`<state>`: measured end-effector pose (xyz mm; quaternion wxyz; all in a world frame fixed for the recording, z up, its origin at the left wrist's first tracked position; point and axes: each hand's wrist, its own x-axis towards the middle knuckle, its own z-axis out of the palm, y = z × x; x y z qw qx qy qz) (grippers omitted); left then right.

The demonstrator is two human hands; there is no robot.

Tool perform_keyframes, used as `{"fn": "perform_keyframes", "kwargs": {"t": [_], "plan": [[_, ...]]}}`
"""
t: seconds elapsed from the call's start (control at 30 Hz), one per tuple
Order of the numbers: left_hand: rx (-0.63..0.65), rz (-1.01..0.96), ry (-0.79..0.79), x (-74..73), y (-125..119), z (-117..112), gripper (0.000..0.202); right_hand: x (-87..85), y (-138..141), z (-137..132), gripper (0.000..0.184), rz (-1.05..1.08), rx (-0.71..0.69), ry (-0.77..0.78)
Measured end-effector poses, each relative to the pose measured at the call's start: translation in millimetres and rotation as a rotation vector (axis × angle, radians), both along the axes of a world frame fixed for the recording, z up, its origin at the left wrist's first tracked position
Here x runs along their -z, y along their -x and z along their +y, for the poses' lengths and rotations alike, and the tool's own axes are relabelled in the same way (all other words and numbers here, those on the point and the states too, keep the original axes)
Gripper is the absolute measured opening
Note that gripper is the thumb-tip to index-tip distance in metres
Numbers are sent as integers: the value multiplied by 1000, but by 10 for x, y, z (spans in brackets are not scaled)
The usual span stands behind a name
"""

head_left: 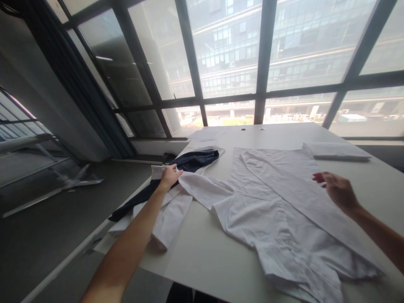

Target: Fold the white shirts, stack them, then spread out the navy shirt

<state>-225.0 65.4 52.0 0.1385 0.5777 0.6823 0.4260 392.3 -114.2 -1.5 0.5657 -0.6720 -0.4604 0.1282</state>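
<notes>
The white shirt (268, 198) is spread on the tabletop (195, 248) between the hands. Its sleeve (202, 189) is gripped by the left hand (168, 176), seemingly for straightening; the right hand (337, 189) is held open above the cloth.

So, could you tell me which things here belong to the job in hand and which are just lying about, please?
In hand: white shirt, spread on the table; left hand gripping its sleeve; right hand open above it.
Lying about: navy garment; second white garment beneath it; folded white stack; papers at the far end.
</notes>
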Motion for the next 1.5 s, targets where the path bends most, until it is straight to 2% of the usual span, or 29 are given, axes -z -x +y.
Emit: {"fn": "perform_keyframes", "kwargs": {"t": [0.1, 0.17, 0.27, 0.3, 0.37, 0.47, 0.53, 0.63, 0.7, 0.77, 0.87, 0.93, 1.03, 1.1, 1.17, 1.23, 1.33, 1.4, 1.5], "plan": [[-39, -71, -33, 46, -133, 77, 52, -252, 512, 179, 42, 1, -127, -13], [-67, -133, -56, 48, -225, 106, 56, -417, 854, 220, 42, 93, -221, 10], [-44, -212, -121, -54, -436, 70, 58, -629, 1281, 204, 40, 266, -412, 66], [2, -237, -160, -120, -543, 28, 57, -687, 1393, 198, 38, 293, -461, 79], [184, -314, -285, -284, -821, -105, 54, -784, 1573, 208, 33, 333, -529, 103], [473, -274, -443, -526, -1359, -402, 41, -885, 1748, 263, 25, 413, -571, 121], [628, -232, -566, -604, -1738, -631, 36, -923, 1802, 297, 23, 462, -592, 96], [935, -87, -621, -514, -2219, -967, 35, -916, 1776, 319, 24, 497, -571, 46], [1199, 84, -570, -342, -2432, -1164, 37, -852, 1685, 321, 22, 498, -471, 76], [1413, 317, -491, -149, -2542, -1332, 35, -742, 1551, 324, 19, 458, -370, 177], [1556, 577, -428, 26, -2534, -1513, 26, -524, 1342, 335, 18, 225, -295, 307], [1594, 578, -419, 16, -2455, -1573, 22, -376, 1258, 345, 16, -24, -262, 320], [1567, 440, -391, -122, -2291, -1541, 24, -207, 1266, 368, 15, -349, -230, 333], [1427, 356, -375, -205, -2164, -1437, 26, -149, 1333, 400, 16, -487, -224, 365], [1237, 283, -352, -224, -2019, -1293, 25, -133, 1393, 456, 18, -576, -216, 393], [1057, 229, -312, -167, -1855, -1139, 23, -143, 1404, 538, 22, -637, -182, 420], [831, 225, -255, 17, -1607, -947, 24, -157, 1320, 696, 28, -651, -145, 512], [726, 255, -222, 158, -1470, -853, 24, -153, 1243, 793, 29, -605, -180, 601], [635, 272, -159, 322, -1342, -738, 27, -161, 1174, 868, 25, -497, -255, 681]]}}
